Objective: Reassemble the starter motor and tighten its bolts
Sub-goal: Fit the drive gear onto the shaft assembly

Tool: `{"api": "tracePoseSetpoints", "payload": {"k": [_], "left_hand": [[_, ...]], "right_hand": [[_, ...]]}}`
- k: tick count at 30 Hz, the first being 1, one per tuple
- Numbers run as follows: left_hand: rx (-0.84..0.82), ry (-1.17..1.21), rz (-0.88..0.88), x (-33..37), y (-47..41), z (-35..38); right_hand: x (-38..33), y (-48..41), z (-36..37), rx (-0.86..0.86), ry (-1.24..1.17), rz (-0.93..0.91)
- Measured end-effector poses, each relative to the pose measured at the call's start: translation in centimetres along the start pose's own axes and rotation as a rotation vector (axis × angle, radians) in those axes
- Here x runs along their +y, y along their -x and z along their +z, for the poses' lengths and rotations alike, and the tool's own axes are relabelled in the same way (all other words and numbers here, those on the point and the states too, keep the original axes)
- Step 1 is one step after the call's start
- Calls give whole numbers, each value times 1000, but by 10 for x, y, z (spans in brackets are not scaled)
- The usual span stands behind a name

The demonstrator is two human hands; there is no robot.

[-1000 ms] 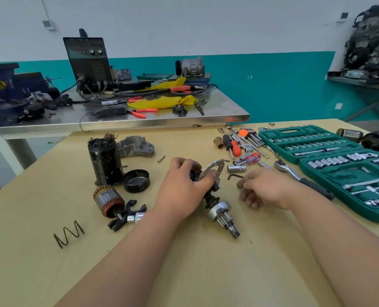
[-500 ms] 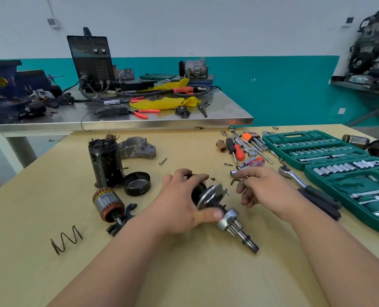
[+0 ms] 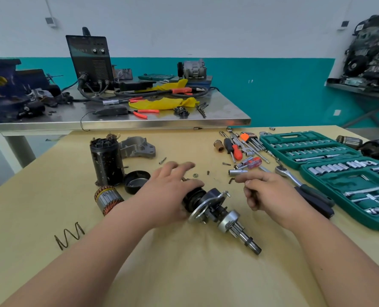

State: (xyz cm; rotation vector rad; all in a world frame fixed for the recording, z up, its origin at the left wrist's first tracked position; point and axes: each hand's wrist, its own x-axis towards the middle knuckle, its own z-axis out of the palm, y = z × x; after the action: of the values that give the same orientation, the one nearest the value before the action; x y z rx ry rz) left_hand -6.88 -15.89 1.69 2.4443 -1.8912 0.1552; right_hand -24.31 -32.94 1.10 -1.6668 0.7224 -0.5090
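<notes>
- Tan tabletop (image 3: 51,196): the open room is on the near side and left of the drive assembly (image 3: 217,212), so I'd work there.
- Green socket case (image 3: 317,151) hems in the drive assembly's right side.
- Motor housing (image 3: 106,162), upright at far left of it, is probably the next mate. I'd square the parts before joining.
- Left hand (image 3: 168,196): fingers loose and outstretched, palm resting on its black end.
- Right hand (image 3: 270,196), just right of it: curled. I cannot tell whether it pinches anything.
- Nut (image 3: 195,174), just beyond it: don't sweep it off.

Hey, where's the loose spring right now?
In the head view the spring lies on the table at far left, nearer the camera than the copper-wound armature.
</notes>
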Motion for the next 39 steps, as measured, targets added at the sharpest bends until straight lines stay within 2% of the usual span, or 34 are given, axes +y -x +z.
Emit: {"api": "tracePoseSetpoints", "payload": {"k": [2,5,8,10,13,18,22,27,30,34,39], "left_hand": [[-33,19,83,2,-9,1],[11,7,142,-3,-17,4],[-7,67,92,-8,-13,6],[-28,124,18,-11,-8,7],[23,291,-56,-17,7,13],[233,657,-149,-21,26,24],[385,746,-128,-21,29,29],[470,715,-27,-23,28,22],[481,681,27,-28,30,15],[423,595,24,-32,30,12],[432,509,22,-25,26,12]], "right_hand": [[-7,10,3,-6,103,-41],[-12,40,12,-71,570,-275],[-6,68,39,-174,912,-433],[1,69,55,-112,1079,-526],[4,59,66,-3,1105,-543],[6,32,73,113,1177,-573],[0,13,73,180,1146,-650],[-5,-10,55,-13,1049,-713],[-12,-23,43,-146,974,-662],[-23,-24,38,-346,1009,-589],[-41,-11,55,-474,1177,-621]]}}
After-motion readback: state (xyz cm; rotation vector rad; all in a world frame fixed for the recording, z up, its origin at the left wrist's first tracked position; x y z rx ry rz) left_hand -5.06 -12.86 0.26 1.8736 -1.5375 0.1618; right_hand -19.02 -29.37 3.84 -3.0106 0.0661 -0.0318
